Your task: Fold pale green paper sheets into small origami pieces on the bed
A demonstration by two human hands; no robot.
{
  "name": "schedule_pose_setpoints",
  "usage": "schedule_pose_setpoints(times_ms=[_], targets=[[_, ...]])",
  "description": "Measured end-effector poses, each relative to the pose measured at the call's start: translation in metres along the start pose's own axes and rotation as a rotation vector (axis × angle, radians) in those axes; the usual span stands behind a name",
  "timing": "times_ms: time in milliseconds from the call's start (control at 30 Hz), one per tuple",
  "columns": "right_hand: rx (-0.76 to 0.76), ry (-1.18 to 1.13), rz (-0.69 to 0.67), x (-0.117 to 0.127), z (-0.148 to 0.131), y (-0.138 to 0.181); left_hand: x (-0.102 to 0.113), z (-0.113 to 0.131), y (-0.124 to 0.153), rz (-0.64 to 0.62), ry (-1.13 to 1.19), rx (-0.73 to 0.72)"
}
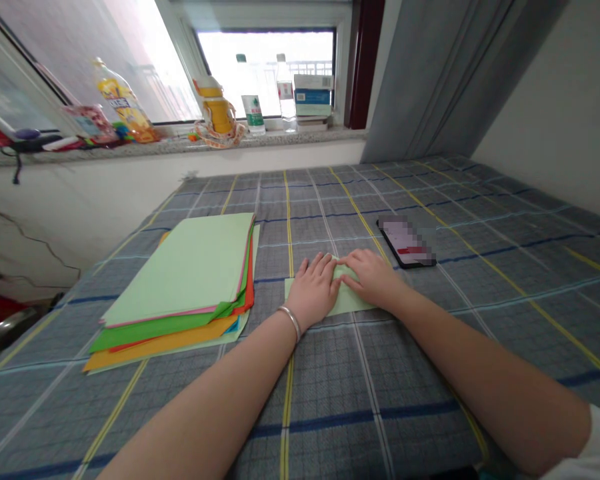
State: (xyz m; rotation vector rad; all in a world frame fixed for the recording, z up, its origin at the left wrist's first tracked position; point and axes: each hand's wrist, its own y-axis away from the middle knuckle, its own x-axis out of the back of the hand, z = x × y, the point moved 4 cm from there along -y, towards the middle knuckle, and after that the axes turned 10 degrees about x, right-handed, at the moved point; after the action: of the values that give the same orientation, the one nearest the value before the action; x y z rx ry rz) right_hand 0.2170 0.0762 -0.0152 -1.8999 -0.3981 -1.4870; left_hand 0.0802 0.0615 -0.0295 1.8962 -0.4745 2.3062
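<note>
A small light green paper sheet (351,299) lies on the grey checked cloth (330,387) in front of me. My left hand (314,290), with a silver bracelet on the wrist, lies flat on the paper's left part, fingers stretched out. My right hand (373,275) presses flat on its right part, fingers extended toward the left hand; the two nearly touch. Most of the paper is hidden under the hands.
A stack of coloured paper sheets (185,283), light green on top, lies to the left. A phone (407,243) lies to the right beyond my hands. The windowsill (180,143) at the back holds bottles, a box and small items. A grey curtain (445,73) hangs at the right.
</note>
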Motion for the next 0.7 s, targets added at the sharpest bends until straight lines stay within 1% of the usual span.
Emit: schedule_pose_setpoints(times_ms=[100, 333, 500, 700], targets=[[-0.006, -0.021, -0.017, -0.006, 0.001, 0.001, -0.001, -0.002, -0.002, -0.036, 0.015, 0.004], [-0.046, -0.062, -0.012, -0.009, 0.006, 0.003, -0.006, -0.013, -0.006, -0.105, 0.047, -0.039], [-0.058, -0.077, -0.030, -0.010, 0.010, 0.002, -0.005, -0.016, -0.003, -0.090, 0.015, -0.094], [-0.069, -0.098, -0.104, -0.007, 0.018, 0.001, -0.002, -0.014, -0.002, -0.081, -0.002, -0.091]])
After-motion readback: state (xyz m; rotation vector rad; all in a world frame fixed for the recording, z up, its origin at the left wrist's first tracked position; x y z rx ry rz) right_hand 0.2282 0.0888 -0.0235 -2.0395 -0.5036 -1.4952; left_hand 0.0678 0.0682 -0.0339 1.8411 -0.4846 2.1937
